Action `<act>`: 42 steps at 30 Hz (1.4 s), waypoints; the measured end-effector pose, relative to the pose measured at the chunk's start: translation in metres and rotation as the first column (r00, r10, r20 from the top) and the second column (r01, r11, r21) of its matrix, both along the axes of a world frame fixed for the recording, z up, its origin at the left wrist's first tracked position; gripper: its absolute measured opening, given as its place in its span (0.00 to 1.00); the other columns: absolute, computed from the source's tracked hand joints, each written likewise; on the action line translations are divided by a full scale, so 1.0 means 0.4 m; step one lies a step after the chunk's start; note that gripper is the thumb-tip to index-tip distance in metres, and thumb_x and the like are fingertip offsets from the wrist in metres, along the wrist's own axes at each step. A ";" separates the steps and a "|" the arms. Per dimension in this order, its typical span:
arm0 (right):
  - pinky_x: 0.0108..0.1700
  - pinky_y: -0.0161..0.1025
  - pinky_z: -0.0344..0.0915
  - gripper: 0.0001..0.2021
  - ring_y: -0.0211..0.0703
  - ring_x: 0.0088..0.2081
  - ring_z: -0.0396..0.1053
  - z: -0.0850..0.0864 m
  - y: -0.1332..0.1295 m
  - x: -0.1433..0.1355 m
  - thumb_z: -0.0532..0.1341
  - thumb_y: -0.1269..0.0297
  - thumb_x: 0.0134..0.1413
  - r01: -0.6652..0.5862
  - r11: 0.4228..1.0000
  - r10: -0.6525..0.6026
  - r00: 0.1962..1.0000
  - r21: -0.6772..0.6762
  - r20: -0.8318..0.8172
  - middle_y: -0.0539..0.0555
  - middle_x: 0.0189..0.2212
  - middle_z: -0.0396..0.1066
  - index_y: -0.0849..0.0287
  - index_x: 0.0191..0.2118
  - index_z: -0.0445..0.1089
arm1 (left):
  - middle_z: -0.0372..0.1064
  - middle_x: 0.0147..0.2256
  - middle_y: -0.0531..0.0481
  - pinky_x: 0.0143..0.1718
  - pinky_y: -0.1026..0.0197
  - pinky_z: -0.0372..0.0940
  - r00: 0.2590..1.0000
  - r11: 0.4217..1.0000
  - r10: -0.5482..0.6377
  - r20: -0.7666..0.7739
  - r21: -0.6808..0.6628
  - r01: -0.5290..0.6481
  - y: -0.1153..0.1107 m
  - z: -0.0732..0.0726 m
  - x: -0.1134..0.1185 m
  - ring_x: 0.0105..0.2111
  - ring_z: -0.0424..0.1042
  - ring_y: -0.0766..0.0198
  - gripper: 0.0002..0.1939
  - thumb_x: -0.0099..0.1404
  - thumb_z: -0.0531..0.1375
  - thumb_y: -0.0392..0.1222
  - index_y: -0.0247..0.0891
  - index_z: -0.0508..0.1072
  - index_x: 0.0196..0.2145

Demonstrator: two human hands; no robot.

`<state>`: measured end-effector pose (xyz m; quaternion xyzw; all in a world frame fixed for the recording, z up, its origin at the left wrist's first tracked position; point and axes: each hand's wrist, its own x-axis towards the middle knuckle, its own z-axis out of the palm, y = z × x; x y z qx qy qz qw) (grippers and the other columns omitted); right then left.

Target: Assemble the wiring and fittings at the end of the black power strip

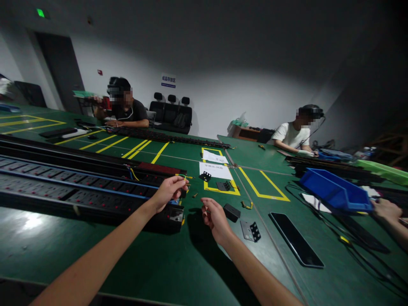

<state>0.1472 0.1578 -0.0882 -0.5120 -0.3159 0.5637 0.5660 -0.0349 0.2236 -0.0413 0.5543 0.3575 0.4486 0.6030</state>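
Observation:
My left hand (170,192) is closed in a pinch on a thin yellow-green wire (181,175), just above the end of a long black power strip unit (105,199) with rows of sockets and red dots. Across a small gap, my right hand (214,216) hovers over the table with its fingers curled together; whatever is between them is too small to make out. A small brass-coloured screw (195,195) lies between my hands. Beside my right hand are a small black block (232,212) and a black perforated bracket (250,230).
More brackets (223,185) lie near white paper sheets (216,170). A short yellow wire (247,205), a phone-like dark slab (296,240), a blue bin (334,191) and black cables are to the right. Two people (129,106) (295,131) sit across; another person's hand (387,210) is at right.

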 end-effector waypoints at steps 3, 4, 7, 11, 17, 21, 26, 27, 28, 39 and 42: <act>0.17 0.29 0.44 0.17 0.29 0.16 0.53 -0.003 0.000 0.000 0.66 0.56 0.41 -0.004 1.000 0.004 1.000 0.003 0.007 0.43 0.19 0.61 0.58 0.38 0.71 | 0.73 0.31 0.48 0.16 0.71 0.49 1.000 1.000 -0.015 -0.018 0.008 0.015 -0.001 0.002 -0.001 0.16 0.57 0.77 0.18 0.59 0.64 0.51 0.34 0.75 0.41; 0.17 0.29 0.44 0.17 0.29 0.16 0.53 -0.004 0.001 0.000 0.65 0.56 0.41 -0.006 1.000 0.006 1.000 0.004 0.009 0.43 0.19 0.61 0.58 0.38 0.71 | 0.74 0.32 0.48 0.16 0.70 0.49 1.000 1.000 -0.016 -0.023 0.013 0.016 -0.002 0.002 -0.001 0.16 0.57 0.77 0.18 0.59 0.64 0.51 0.33 0.75 0.41; 0.17 0.29 0.44 0.17 0.29 0.15 0.53 -0.005 0.002 0.001 0.65 0.56 0.40 -0.010 1.000 0.010 1.000 0.004 0.009 0.43 0.20 0.61 0.57 0.38 0.70 | 0.76 0.34 0.45 0.16 0.70 0.49 0.999 1.000 -0.013 -0.030 0.027 0.013 -0.004 0.003 0.000 0.17 0.57 0.76 0.18 0.60 0.64 0.51 0.34 0.75 0.42; 0.17 0.29 0.44 0.17 0.29 0.15 0.54 0.000 0.000 0.000 0.66 0.56 0.39 -0.009 1.000 0.009 1.000 -0.004 0.010 0.43 0.19 0.61 0.58 0.38 0.71 | 0.77 0.36 0.42 0.17 0.70 0.49 1.000 0.999 -0.020 -0.021 0.029 0.020 -0.007 0.006 0.001 0.16 0.57 0.76 0.19 0.60 0.63 0.50 0.33 0.75 0.42; 0.17 0.29 0.43 0.17 0.29 0.15 0.53 0.002 0.001 0.000 0.65 0.57 0.39 -0.007 1.000 0.007 1.000 -0.001 0.016 0.43 0.19 0.61 0.58 0.38 0.71 | 0.79 0.36 0.40 0.17 0.69 0.50 1.000 1.000 -0.026 -0.010 0.004 0.026 -0.002 0.001 -0.001 0.16 0.59 0.75 0.19 0.61 0.63 0.50 0.33 0.75 0.43; 0.17 0.29 0.44 0.18 0.29 0.15 0.54 -0.005 0.004 0.001 0.66 0.56 0.39 -0.001 1.000 0.001 1.000 0.004 0.015 0.43 0.19 0.62 0.58 0.38 0.71 | 0.79 0.36 0.39 0.17 0.69 0.50 1.000 1.000 -0.027 0.002 -0.004 0.027 0.004 -0.005 -0.002 0.16 0.60 0.74 0.19 0.61 0.63 0.50 0.32 0.75 0.44; 0.17 0.29 0.44 0.18 0.29 0.14 0.53 -0.008 0.006 0.002 0.65 0.56 0.39 -0.011 1.000 0.011 1.000 0.002 0.016 0.43 0.19 0.62 0.58 0.38 0.71 | 0.79 0.35 0.40 0.17 0.69 0.51 1.000 0.999 -0.021 0.019 -0.027 0.022 0.003 -0.002 -0.003 0.16 0.61 0.74 0.18 0.60 0.62 0.48 0.32 0.75 0.43; 0.17 0.29 0.44 0.18 0.29 0.14 0.53 -0.007 0.006 0.002 0.65 0.56 0.39 -0.011 1.000 0.011 1.000 0.000 0.016 0.43 0.19 0.62 0.58 0.38 0.71 | 0.79 0.35 0.40 0.17 0.69 0.51 1.000 0.999 -0.022 0.022 -0.034 0.023 0.002 -0.001 -0.003 0.16 0.61 0.74 0.18 0.60 0.62 0.48 0.33 0.75 0.43; 0.16 0.29 0.44 0.18 0.29 0.14 0.53 -0.007 0.006 0.002 0.65 0.57 0.39 -0.011 1.000 0.011 1.000 -0.002 0.016 0.43 0.19 0.62 0.58 0.38 0.71 | 0.79 0.35 0.40 0.17 0.69 0.51 0.999 0.999 -0.023 0.024 -0.038 0.024 0.001 0.001 -0.002 0.16 0.61 0.74 0.17 0.60 0.62 0.47 0.33 0.75 0.43; 0.16 0.29 0.44 0.18 0.29 0.15 0.53 0.000 0.001 0.000 0.66 0.56 0.39 -0.002 1.000 0.002 1.000 -0.017 -0.001 0.43 0.19 0.61 0.58 0.38 0.70 | 0.78 0.38 0.40 0.18 0.69 0.49 0.999 0.999 -0.008 -0.044 0.053 0.010 -0.002 -0.001 -0.001 0.16 0.58 0.77 0.21 0.60 0.63 0.52 0.32 0.75 0.44; 0.16 0.29 0.44 0.18 0.28 0.15 0.53 0.001 0.002 -0.001 0.65 0.57 0.39 -0.004 1.000 0.004 1.000 -0.007 0.003 0.43 0.19 0.61 0.59 0.39 0.70 | 0.78 0.41 0.38 0.18 0.69 0.49 0.998 0.996 -0.014 -0.056 0.084 0.018 -0.002 -0.005 0.000 0.17 0.58 0.77 0.22 0.60 0.64 0.53 0.32 0.75 0.45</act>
